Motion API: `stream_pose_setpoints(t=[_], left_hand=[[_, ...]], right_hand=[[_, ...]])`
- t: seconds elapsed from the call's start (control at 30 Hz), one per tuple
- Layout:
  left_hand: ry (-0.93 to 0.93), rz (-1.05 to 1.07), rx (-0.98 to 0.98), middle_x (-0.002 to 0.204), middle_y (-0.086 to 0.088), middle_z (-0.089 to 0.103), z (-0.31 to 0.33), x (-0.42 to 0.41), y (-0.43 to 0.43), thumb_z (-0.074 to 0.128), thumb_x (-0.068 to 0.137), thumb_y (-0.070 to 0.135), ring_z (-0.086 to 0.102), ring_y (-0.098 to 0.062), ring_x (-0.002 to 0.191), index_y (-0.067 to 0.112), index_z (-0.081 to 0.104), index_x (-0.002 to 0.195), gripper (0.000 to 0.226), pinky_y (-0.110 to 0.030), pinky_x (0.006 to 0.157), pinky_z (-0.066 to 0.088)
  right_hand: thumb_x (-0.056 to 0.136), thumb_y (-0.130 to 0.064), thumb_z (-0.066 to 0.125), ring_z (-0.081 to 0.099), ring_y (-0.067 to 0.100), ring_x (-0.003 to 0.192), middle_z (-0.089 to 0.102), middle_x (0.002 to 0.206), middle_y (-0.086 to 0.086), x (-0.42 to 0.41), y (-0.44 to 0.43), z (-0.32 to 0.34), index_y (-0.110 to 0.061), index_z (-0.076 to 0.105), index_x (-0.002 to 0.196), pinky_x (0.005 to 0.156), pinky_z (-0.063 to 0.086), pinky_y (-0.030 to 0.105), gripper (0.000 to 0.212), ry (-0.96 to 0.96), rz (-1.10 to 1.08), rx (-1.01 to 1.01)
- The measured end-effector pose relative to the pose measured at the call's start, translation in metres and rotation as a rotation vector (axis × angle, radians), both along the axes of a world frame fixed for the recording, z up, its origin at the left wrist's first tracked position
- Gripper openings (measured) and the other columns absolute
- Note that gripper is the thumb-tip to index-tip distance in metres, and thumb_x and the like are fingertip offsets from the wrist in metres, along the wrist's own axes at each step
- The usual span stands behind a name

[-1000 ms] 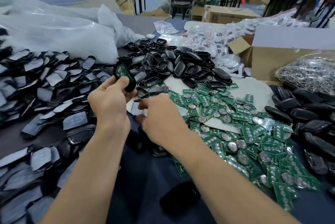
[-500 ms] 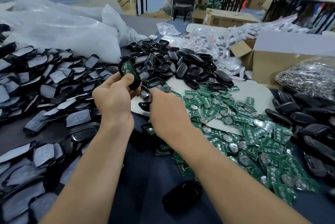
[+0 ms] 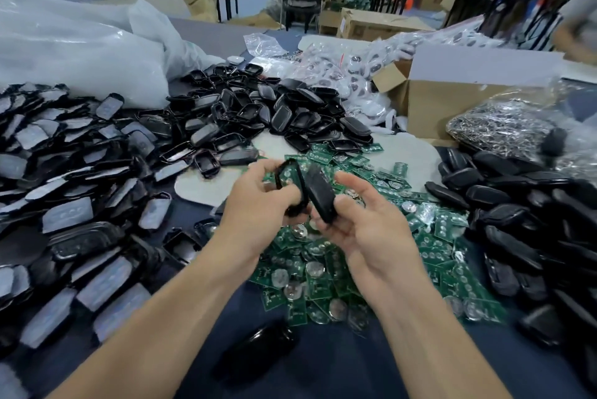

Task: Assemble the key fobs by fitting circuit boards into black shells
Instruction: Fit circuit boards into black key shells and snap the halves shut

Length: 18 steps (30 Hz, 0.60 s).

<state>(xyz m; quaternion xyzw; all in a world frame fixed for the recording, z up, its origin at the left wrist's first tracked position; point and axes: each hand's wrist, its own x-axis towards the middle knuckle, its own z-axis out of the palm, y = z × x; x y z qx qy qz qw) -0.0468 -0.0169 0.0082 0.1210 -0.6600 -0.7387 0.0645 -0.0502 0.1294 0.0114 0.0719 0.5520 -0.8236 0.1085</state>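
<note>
My left hand grips a black shell half with a green circuit board in it, held upright above the table. My right hand holds a second black shell half tilted beside the first, the two nearly touching. Below and to the right of both hands spreads a heap of green circuit boards with round coin cells. Open black shells are piled behind the hands.
Shell pieces with grey film cover the left of the table. Closed black fobs lie at the right. One black fob lies near the front edge. A cardboard box, a bag of metal parts and white plastic bags stand behind.
Both hands have moved right and nearer, over the circuit boards. My right hand has lifted a black shell half from the table and brought it beside the shell in my left hand.
</note>
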Motion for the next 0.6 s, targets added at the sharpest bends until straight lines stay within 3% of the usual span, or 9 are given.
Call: stream_pose_setpoints(t=[0.13,0.23,0.33,0.5,0.6], left_hand=[[-0.023,-0.089,0.000,0.091,-0.021,0.071,0.000,-0.001,-0.005,0.053,0.084,-0.015,0.066,-0.023,0.072,-0.009,0.063,0.110,0.028,-0.037,0.068,0.062],[-0.023,-0.156,0.071,0.075,-0.004,0.065,0.003,0.000,-0.005,0.048,0.079,-0.016,0.060,-0.017,0.065,0.005,0.061,0.101,0.032,-0.028,0.059,0.056],[-0.013,-0.260,0.086,0.076,-0.006,0.063,0.004,0.002,-0.006,0.057,0.070,-0.002,0.058,-0.016,0.064,0.012,0.064,0.094,0.028,-0.027,0.059,0.054],[0.039,-0.282,0.026,0.061,-0.001,0.056,0.002,0.001,-0.010,0.066,0.092,0.000,0.049,-0.013,0.054,0.012,0.071,0.097,0.014,-0.021,0.050,0.044],[0.083,-0.307,0.014,0.055,0.001,0.052,0.002,0.002,-0.012,0.075,0.087,0.013,0.045,-0.012,0.049,0.013,0.072,0.094,0.008,-0.020,0.048,0.039]], right_hand=[[0.101,0.006,0.052,0.070,0.021,0.059,0.078,0.082,0.015,-0.003,0.005,0.001,-0.013,0.067,0.116,0.055,0.058,0.029,0.028,-0.129,0.059,-0.089],[0.101,0.006,0.050,0.069,0.020,0.056,0.076,0.079,0.016,-0.003,0.005,0.002,-0.011,0.066,0.116,0.052,0.056,0.027,0.027,-0.187,0.104,-0.139],[0.101,0.008,0.048,0.066,0.020,0.054,0.074,0.075,0.016,-0.003,0.005,0.003,-0.009,0.063,0.118,0.050,0.054,0.027,0.028,-0.190,0.159,-0.151],[0.100,0.010,0.045,0.064,0.019,0.052,0.072,0.071,0.016,-0.001,0.005,0.006,-0.005,0.060,0.120,0.048,0.054,0.026,0.029,-0.214,0.208,-0.197],[0.100,0.010,0.044,0.063,0.018,0.051,0.071,0.071,0.017,-0.001,0.005,0.006,-0.003,0.061,0.120,0.047,0.053,0.025,0.029,-0.239,0.222,-0.229]])
